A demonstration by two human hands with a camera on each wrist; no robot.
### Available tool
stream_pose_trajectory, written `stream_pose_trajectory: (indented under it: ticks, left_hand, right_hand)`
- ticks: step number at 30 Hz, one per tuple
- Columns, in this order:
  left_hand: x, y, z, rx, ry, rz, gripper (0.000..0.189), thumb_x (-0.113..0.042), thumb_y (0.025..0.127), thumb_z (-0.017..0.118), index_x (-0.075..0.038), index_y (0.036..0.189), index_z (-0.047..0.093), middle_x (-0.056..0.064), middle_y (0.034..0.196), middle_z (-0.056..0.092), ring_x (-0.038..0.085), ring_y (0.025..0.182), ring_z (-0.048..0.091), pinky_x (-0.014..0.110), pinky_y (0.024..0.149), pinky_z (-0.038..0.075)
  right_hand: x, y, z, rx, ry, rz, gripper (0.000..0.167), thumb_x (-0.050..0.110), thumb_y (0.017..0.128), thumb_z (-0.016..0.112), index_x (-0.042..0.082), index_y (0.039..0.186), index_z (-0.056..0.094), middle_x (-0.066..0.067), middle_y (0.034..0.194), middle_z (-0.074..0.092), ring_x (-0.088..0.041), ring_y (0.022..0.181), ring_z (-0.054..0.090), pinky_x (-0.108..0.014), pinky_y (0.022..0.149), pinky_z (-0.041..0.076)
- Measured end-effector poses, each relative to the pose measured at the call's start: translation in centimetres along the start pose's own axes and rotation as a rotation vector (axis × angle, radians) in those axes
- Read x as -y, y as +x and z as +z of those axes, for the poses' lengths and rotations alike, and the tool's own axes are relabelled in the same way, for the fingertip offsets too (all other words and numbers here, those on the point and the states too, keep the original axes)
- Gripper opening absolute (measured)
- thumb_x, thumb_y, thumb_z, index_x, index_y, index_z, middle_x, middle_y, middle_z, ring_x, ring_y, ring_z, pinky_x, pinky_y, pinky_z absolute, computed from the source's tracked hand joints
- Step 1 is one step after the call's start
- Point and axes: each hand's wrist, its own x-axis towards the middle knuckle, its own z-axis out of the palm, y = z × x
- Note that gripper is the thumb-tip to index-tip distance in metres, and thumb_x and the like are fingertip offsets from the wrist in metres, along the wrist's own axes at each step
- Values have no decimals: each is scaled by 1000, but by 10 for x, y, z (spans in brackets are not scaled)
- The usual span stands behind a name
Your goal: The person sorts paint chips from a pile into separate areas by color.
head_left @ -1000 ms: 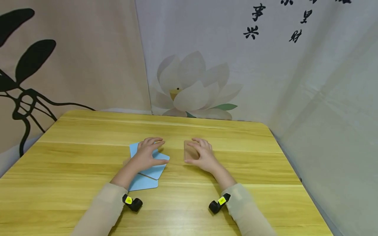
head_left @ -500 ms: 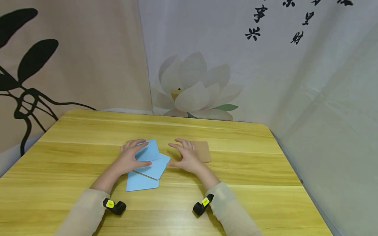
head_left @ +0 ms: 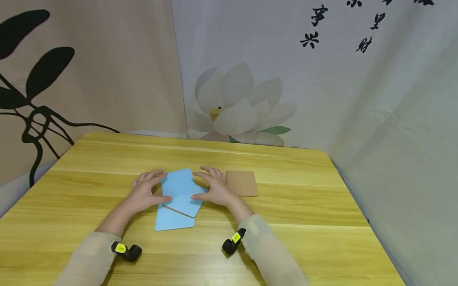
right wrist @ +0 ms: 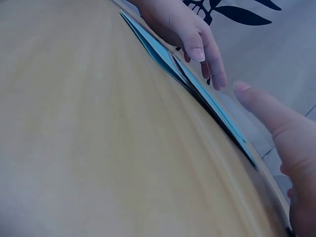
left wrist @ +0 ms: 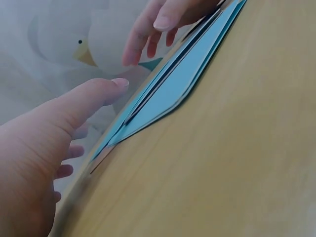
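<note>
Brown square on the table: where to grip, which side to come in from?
I'd pinch the brown square across its near and far edges with the right hand, coming in from the right. It looks thin and flat on the table, so its edges seem the only purchase. Its right edge is unobstructed, while the blue cards lie to its left.

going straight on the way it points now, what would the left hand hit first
Most likely the blue cards, which lie just ahead of the left hand in the head view. Its height is hard to judge; if it cleared them, the right hand opposite would probably come next.
</note>
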Motion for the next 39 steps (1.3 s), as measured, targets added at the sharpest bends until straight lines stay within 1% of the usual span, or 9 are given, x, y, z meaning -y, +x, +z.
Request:
stream_pose_trajectory:
  ticks: [3, 8, 16, 21, 26, 34, 39]
  left_hand:
    - [1, 0, -1, 15, 9, -14, 90, -52, 77, 75, 1, 142, 43, 22, 146, 33, 46, 131, 22, 67, 97, 10]
    - [2, 3, -2, 32, 18, -35, 92, -53, 77, 74, 2, 142, 41, 24, 147, 31, 47, 132, 21, 67, 97, 10]
    - [6, 4, -2, 42, 21, -40, 93, -56, 77, 73, 2, 143, 41, 24, 148, 31, 46, 132, 20, 66, 96, 11]
    - [7, 3, -4, 55, 21, -41, 95, -56, 75, 74, 2, 142, 41, 24, 148, 31, 46, 131, 20, 66, 96, 10]
    - [6, 3, -6, 66, 15, -36, 95, -55, 74, 76, 3, 142, 42, 24, 148, 31, 45, 131, 21, 66, 96, 10]
    - [7, 4, -7, 62, 13, -23, 91, -53, 75, 76, 3, 140, 45, 22, 148, 34, 45, 130, 22, 65, 96, 11]
    - [9, 4, -8, 60, 10, -13, 87, -51, 75, 77, 2, 138, 48, 21, 146, 36, 45, 129, 23, 64, 95, 13]
  right_hand:
    - [1, 6, 3, 37, -2, 9, 82, 58, 78, 70, 27, 147, 40, -2, 155, 22, -25, 140, 15, -51, 109, 16]
    - [5, 17, 5, 80, -41, 14, 83, 59, 78, 69, 27, 148, 39, -3, 155, 23, -25, 141, 15, -47, 109, 14]
    - [6, 29, 8, 104, -122, -1, 85, 61, 77, 69, 26, 148, 39, -3, 155, 26, -24, 140, 18, -46, 109, 16]
    - [7, 34, 9, 122, -124, -7, 87, 62, 76, 70, 25, 148, 39, -3, 155, 25, -24, 141, 18, -46, 110, 15]
    - [7, 38, 9, 144, -162, 2, 87, 63, 76, 69, 26, 148, 38, -2, 156, 23, -23, 141, 18, -44, 110, 15]
    - [8, 42, 9, 190, -216, 24, 87, 67, 77, 64, 29, 150, 34, 0, 157, 20, -24, 142, 15, -44, 111, 14]
    - [7, 42, 10, 191, -239, 20, 87, 69, 77, 63, 30, 150, 35, 1, 157, 22, -24, 141, 16, -45, 110, 15]
